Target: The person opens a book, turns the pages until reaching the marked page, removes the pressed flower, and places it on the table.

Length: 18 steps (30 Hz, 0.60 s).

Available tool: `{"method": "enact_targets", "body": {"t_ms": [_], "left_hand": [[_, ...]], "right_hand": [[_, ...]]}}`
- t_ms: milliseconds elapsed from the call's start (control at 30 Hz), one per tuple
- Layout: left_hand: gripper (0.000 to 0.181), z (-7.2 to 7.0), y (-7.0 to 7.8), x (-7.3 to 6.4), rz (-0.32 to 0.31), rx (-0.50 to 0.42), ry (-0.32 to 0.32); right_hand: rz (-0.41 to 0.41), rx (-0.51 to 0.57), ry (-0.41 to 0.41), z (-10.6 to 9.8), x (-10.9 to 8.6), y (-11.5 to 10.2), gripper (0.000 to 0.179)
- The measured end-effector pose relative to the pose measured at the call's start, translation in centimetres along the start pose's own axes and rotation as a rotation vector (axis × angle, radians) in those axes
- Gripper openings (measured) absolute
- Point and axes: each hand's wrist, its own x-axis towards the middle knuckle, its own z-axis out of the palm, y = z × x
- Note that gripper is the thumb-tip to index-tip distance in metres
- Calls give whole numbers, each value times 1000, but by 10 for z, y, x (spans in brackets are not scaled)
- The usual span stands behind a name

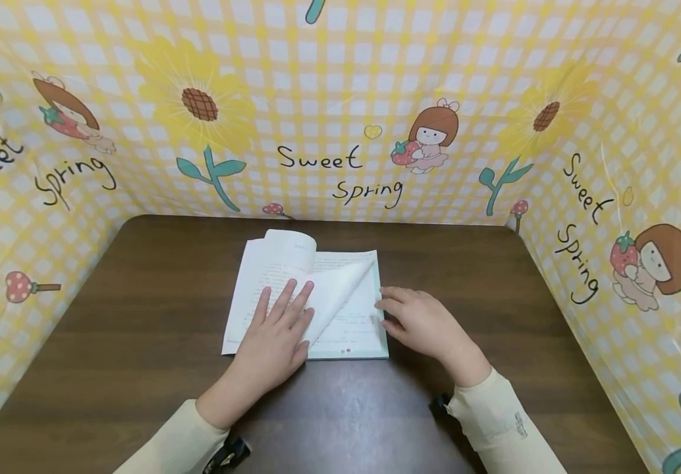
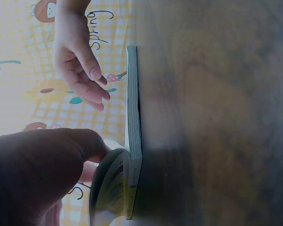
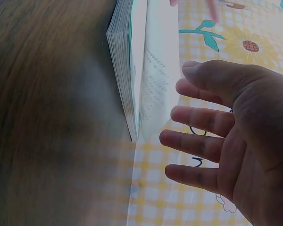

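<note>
An open book (image 1: 355,332) with printed text lies on the table. My left hand (image 1: 275,329) rests on its left-hand pages, fingers straight and spread. Between the hand and the right side, a page (image 1: 340,293) is lifted and folded over diagonally, baring the page beneath. Another page (image 1: 288,250) curls at the top left. My right hand (image 1: 423,322) is beside the book's right edge, fingers loosely bent; in the right wrist view that hand (image 3: 236,136) holds nothing, apart from the page block (image 3: 121,70). The left wrist view shows the book's thick edge (image 2: 133,108) low on the table.
The dark wooden table (image 1: 157,296) surrounds the book on all sides. A yellow checked cloth (image 1: 328,79) with flowers and cartoon figures stands as walls at the back, left and right. Dark straps (image 1: 228,454) show at the wrists under pale sleeves (image 1: 171,441).
</note>
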Motion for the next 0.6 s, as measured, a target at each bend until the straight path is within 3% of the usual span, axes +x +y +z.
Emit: {"method": "enact_targets", "body": {"t_ms": [167,600], "left_hand": [[56,-2,1,1,-53,-22,-46],[67,-8,-1,3,-236,-52,-3]], "right_hand": [[-4,8,-11,1,1,-1,30],[25,14,-84,2,1,0,32]]}}
